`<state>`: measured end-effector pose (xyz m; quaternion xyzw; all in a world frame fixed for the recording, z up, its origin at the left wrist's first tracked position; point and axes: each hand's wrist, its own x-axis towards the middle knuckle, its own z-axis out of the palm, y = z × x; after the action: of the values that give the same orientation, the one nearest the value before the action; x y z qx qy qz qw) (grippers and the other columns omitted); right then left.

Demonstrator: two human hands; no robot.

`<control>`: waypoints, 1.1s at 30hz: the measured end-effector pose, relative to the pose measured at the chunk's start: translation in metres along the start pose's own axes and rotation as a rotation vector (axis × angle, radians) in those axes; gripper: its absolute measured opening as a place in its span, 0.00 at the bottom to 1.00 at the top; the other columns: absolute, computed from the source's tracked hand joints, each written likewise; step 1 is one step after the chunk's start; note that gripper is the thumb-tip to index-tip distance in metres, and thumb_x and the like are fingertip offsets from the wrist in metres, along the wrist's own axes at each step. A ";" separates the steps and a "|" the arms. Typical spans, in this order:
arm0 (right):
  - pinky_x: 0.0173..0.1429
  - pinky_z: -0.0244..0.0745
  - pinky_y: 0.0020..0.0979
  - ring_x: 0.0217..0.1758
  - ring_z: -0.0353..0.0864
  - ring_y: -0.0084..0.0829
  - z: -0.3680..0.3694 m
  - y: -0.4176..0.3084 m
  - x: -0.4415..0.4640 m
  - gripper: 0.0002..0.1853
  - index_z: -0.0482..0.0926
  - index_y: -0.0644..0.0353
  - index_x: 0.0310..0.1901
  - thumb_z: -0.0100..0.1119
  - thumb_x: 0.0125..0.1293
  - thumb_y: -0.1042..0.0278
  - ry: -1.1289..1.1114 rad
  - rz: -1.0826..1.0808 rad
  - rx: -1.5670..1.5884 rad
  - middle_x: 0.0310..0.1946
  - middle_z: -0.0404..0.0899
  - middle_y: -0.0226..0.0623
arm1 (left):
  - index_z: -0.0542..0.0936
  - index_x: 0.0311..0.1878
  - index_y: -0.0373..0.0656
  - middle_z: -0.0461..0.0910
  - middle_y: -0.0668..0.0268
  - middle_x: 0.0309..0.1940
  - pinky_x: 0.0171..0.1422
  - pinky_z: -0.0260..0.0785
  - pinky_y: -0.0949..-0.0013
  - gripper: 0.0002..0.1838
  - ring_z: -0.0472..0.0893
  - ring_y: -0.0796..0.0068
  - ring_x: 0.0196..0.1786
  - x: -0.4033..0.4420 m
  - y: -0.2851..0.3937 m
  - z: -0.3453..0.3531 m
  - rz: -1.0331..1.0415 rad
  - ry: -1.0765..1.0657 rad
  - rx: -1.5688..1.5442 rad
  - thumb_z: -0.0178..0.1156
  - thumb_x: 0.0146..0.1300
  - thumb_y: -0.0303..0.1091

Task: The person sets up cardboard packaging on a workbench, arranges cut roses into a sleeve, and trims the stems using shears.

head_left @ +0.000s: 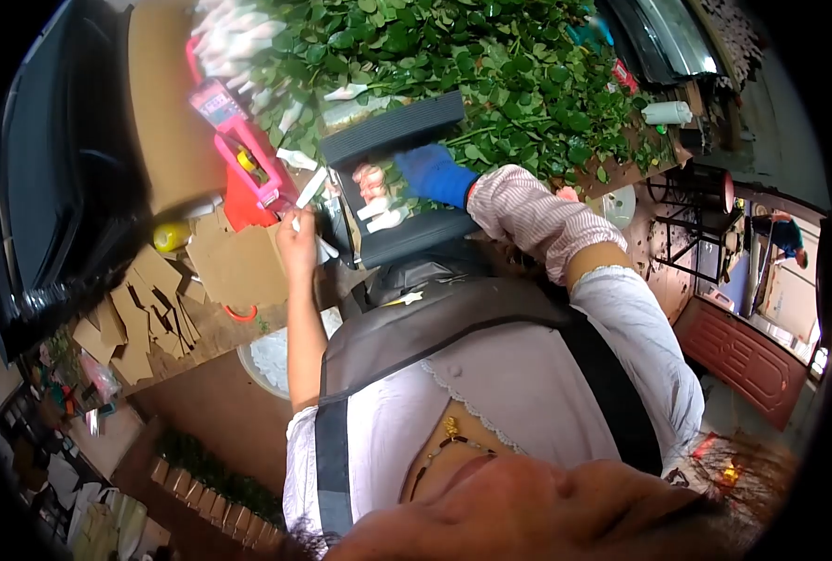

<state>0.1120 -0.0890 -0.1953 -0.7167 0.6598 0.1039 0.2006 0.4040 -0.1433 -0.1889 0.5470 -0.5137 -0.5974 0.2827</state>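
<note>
My left hand [296, 241] is bare and closed at the near end of a pink tape dispenser [240, 154]. Its fingers pinch something small and white that I cannot make out. My right hand [435, 176], in a blue glove, is blurred over the right side of a black ribbed stand [393, 129]; its fingers do not show clearly. Between the stand's two walls lie pink rose heads [371, 182] and white-sleeved flower heads [388, 219], beside the glove. Another white-sleeved bud [313, 187] lies between the dispenser and the stand.
Leafy green stems [528, 84] cover the table's far side, with many white-sleeved heads [234, 37] at far left. Cardboard pieces [238, 262] and a yellow tape roll [170, 236] lie left. A white cylinder [667, 113] stands at far right. A person [785, 238] is in the right background.
</note>
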 end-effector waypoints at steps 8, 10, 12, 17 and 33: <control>0.35 0.79 0.46 0.32 0.84 0.49 0.057 0.014 0.015 0.14 0.82 0.55 0.34 0.66 0.46 0.60 0.641 -0.196 0.126 0.29 0.84 0.43 | 0.84 0.48 0.31 0.86 0.49 0.37 0.52 0.74 0.61 0.25 0.84 0.63 0.42 0.002 -0.015 0.060 0.112 -0.324 0.496 0.64 0.66 0.50; 0.37 0.79 0.46 0.37 0.85 0.47 0.040 0.007 0.013 0.20 0.81 0.56 0.39 0.67 0.44 0.57 0.411 -0.113 -0.006 0.32 0.85 0.41 | 0.85 0.42 0.34 0.86 0.53 0.33 0.48 0.74 0.62 0.19 0.83 0.68 0.37 0.021 -0.057 0.058 0.318 -0.289 0.423 0.64 0.68 0.45; 0.40 0.80 0.46 0.39 0.87 0.46 0.026 0.001 0.007 0.23 0.80 0.57 0.43 0.69 0.45 0.56 0.289 -0.067 0.019 0.35 0.86 0.40 | 0.83 0.41 0.32 0.84 0.54 0.29 0.43 0.73 0.65 0.24 0.80 0.68 0.33 0.029 -0.088 0.059 0.291 -0.164 0.388 0.61 0.70 0.50; 0.41 0.80 0.43 0.43 0.86 0.42 0.026 0.002 0.016 0.23 0.78 0.57 0.44 0.69 0.49 0.54 0.192 -0.015 -0.088 0.39 0.85 0.38 | 0.79 0.41 0.32 0.78 0.65 0.32 0.41 0.65 0.64 0.19 0.70 0.72 0.34 0.012 -0.041 0.022 0.165 -0.082 0.164 0.58 0.72 0.44; 0.42 0.79 0.47 0.42 0.85 0.49 -0.009 0.007 0.002 0.32 0.78 0.58 0.45 0.77 0.38 0.52 -0.003 -0.085 0.140 0.37 0.85 0.42 | 0.81 0.29 0.39 0.80 0.70 0.26 0.32 0.66 0.76 0.14 0.72 0.83 0.26 0.041 -0.069 0.045 -0.296 -0.517 0.303 0.76 0.57 0.38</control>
<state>0.1039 -0.0947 -0.1893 -0.7281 0.6341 0.0499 0.2554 0.3668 -0.1452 -0.2734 0.4816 -0.5665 -0.6680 -0.0313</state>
